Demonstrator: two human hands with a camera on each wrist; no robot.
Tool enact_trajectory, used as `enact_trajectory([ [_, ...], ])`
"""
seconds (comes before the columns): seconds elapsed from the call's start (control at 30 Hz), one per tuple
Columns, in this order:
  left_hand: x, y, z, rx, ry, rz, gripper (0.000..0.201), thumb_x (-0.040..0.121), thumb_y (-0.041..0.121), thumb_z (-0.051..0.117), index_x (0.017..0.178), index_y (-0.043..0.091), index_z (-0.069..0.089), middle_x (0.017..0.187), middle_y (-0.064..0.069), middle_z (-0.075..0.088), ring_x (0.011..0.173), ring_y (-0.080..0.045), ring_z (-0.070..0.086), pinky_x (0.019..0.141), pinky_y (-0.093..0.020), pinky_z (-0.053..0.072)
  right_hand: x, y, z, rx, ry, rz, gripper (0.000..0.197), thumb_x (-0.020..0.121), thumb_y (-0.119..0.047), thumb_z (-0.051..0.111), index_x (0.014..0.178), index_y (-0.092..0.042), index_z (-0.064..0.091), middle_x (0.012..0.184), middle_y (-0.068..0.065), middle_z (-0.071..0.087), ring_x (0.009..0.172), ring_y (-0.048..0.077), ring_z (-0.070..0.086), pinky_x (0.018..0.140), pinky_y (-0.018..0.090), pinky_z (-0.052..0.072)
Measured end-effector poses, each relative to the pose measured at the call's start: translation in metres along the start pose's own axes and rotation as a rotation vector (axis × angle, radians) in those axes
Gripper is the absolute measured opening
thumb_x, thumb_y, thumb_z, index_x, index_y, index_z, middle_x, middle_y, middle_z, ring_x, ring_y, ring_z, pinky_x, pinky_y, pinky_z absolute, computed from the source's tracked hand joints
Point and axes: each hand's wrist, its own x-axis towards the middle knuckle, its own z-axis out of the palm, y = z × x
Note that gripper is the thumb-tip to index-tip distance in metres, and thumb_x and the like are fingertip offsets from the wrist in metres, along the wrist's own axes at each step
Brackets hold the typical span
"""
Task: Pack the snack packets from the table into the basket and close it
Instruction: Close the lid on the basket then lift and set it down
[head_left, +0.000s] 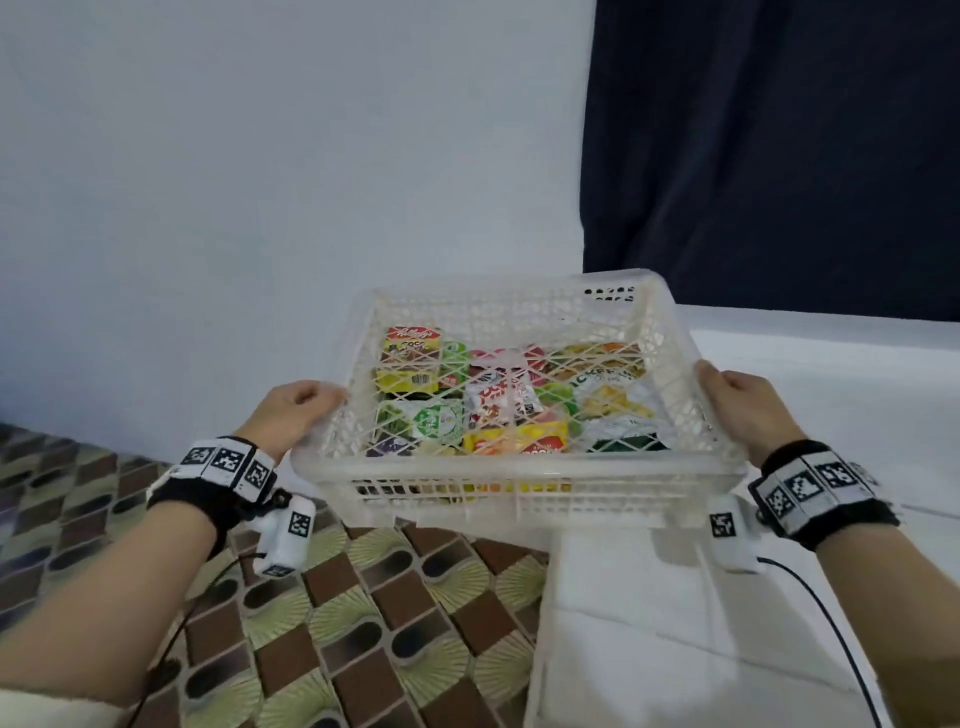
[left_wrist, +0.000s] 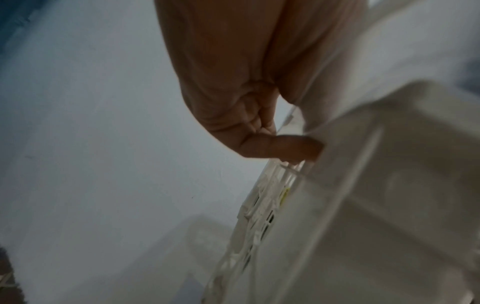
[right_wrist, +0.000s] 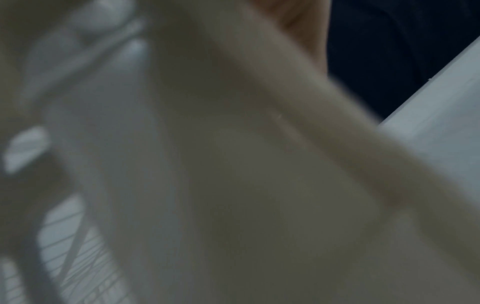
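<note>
A white plastic lattice basket (head_left: 519, 483) is between my hands, at the left edge of the white table (head_left: 727, 623). Several colourful snack packets (head_left: 498, 400) lie inside, among them a yellow one (head_left: 410, 364) at the back left. I see them through a diagonal white mesh lying over them. My left hand (head_left: 298, 410) grips the left rim, its fingers curled over the edge (left_wrist: 259, 144). My right hand (head_left: 737, 400) grips the right rim. In the right wrist view the blurred basket wall (right_wrist: 233, 164) fills the frame, with only a bit of my hand (right_wrist: 298, 20) showing.
A patterned tile floor (head_left: 363, 623) lies below and to the left of the table. A pale wall (head_left: 260, 156) stands behind, with a dark curtain (head_left: 779, 130) at the back right. A black cable (head_left: 831, 623) runs from my right wrist across the table.
</note>
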Motion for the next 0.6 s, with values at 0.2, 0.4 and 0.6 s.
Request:
enact_trajectory([
  [0.2, 0.064, -0.071, -0.085, 0.021, -0.07, 0.024, 0.021, 0.092, 0.029, 0.06, 0.106, 0.014, 0.066, 0.103, -0.003, 0.065, 0.097, -0.019, 0.058, 0.072, -0.017, 0.044, -0.028, -0.03, 0.109, -0.029, 0.08, 0.03, 0.053, 0.096, -0.046, 0.044, 0.068, -0.002, 0.054, 0.066, 0.017, 0.051, 0.06, 0.026, 0.046, 0.056, 0.032, 0.032],
  [0.4, 0.111, -0.141, -0.139, 0.07, -0.093, -0.013, 0.022, 0.09, 0.034, 0.061, 0.1, 0.015, 0.065, 0.091, -0.008, 0.065, 0.081, -0.021, 0.057, 0.067, -0.028, 0.047, -0.042, -0.056, 0.202, -0.198, 0.073, 0.055, 0.055, 0.101, -0.041, 0.034, 0.056, -0.009, 0.039, 0.057, 0.008, 0.043, 0.06, 0.026, 0.044, 0.051, 0.032, 0.027],
  [0.6, 0.15, -0.202, -0.138, 0.146, -0.082, -0.052, 0.016, 0.091, 0.033, 0.059, 0.097, 0.018, 0.063, 0.09, -0.006, 0.064, 0.081, -0.021, 0.056, 0.064, -0.024, 0.043, -0.023, -0.029, 0.277, -0.218, 0.029, 0.135, 0.055, 0.097, -0.051, 0.03, 0.088, -0.006, 0.061, 0.084, 0.014, 0.064, 0.079, 0.027, 0.058, 0.074, 0.033, 0.042],
])
